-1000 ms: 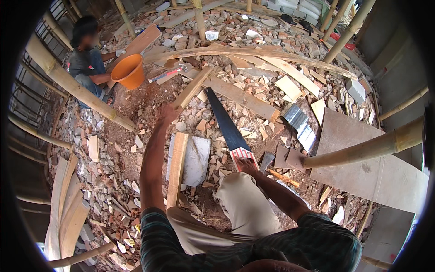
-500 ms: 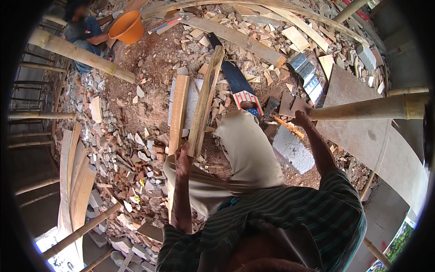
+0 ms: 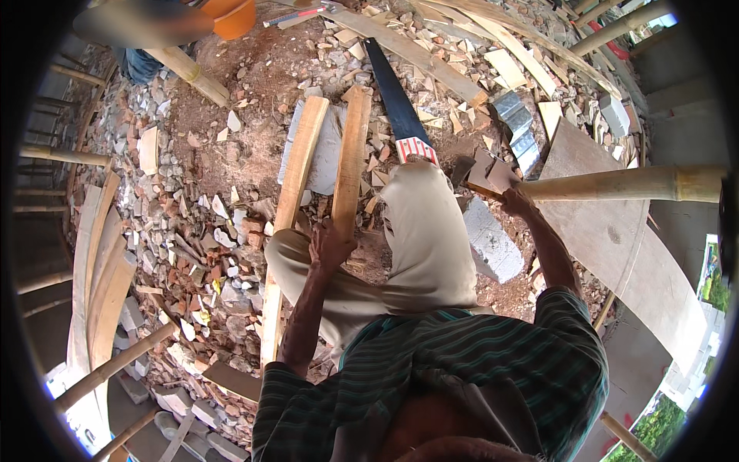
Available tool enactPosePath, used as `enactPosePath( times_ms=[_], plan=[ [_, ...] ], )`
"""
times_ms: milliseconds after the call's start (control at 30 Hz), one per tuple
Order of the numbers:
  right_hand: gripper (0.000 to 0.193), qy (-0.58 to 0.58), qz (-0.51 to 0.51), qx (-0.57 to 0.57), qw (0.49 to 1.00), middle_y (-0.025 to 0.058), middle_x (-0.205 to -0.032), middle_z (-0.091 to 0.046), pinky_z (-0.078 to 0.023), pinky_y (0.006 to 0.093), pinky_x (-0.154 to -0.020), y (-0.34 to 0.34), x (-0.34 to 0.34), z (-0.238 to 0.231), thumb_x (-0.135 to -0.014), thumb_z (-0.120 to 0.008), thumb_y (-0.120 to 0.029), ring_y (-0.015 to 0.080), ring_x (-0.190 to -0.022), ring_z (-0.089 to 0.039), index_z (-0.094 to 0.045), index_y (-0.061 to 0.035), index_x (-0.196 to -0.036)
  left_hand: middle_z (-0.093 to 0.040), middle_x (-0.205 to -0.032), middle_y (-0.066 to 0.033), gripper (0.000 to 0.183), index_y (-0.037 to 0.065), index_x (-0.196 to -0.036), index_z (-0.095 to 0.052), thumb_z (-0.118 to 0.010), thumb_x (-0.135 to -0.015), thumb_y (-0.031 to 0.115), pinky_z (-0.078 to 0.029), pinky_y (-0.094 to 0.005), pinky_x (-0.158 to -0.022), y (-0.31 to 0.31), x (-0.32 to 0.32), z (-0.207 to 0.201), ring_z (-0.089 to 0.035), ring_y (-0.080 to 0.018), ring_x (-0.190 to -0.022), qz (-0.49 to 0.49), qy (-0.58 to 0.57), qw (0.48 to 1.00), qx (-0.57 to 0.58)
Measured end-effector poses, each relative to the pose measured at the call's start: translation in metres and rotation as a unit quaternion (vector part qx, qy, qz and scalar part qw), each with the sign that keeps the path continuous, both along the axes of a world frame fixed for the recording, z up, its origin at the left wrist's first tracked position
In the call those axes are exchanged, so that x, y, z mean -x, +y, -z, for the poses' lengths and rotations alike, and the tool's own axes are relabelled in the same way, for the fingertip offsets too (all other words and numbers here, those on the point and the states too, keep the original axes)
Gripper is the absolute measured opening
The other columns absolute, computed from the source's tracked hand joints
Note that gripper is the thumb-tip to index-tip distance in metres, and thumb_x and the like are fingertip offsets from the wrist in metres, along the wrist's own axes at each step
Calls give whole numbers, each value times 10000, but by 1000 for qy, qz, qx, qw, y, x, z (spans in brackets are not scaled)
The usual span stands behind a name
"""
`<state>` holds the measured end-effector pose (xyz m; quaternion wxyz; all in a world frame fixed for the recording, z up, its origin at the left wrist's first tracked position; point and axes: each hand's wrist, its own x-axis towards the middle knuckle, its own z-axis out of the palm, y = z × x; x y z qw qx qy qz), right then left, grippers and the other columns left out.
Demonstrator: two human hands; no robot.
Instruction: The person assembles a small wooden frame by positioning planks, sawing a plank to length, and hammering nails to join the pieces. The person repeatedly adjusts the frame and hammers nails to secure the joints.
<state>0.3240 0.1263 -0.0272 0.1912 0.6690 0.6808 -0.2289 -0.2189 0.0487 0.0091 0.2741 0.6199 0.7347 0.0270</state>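
My left hand (image 3: 332,245) is closed round the near end of a squared wooden batten (image 3: 352,158), which points away from me. A second pale batten (image 3: 304,154) lies to its left and runs back past my left knee. My right hand (image 3: 517,202) grips the end of the wooden handle (image 3: 485,191) of what looks like a hatchet. Its dark metal head (image 3: 462,168) rests low among the rubble, beyond my right knee. A handsaw (image 3: 396,100) with a black blade and a red-and-white striped handle lies ahead, its handle partly hidden by my knee.
Broken brick and wood chips cover the ground. A bamboo pole (image 3: 616,185) crosses a large board (image 3: 593,223) at right. White blocks (image 3: 493,239) lie near my knees. Planks (image 3: 100,285) lean at left. An orange tub (image 3: 231,17) and a blurred person (image 3: 138,65) are at far left.
My left hand has turned over the batten, whose far end has swung left and nearer. My right hand has closed on the hatchet handle, which has lifted at the near end. The view has shifted.
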Motion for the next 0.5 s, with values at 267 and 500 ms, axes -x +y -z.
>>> enactPosePath(
  times_ms=[267,500],
  plan=[
    [324,45,88,-260,961,154,-765,-663,-488,489,-644,-4,86,-100,-794,-768,-350,364,-752,-667,-601,-86,-878,-692,-891,-164,565,-77,-1137,-543,-798,-765,264,-541,-355,-682,13,11,32,-662,-219,-797,-5,-348,937,40],
    [385,411,140,-360,825,238,-776,-653,-515,435,-600,31,238,-141,-953,-625,-337,356,-722,-685,-501,-25,-1141,-696,-882,-164,541,-55,-1061,-596,-744,-864,427,-524,-354,-689,0,5,-5,-645,-204,-797,-204,-358,909,-62]
  ],
)
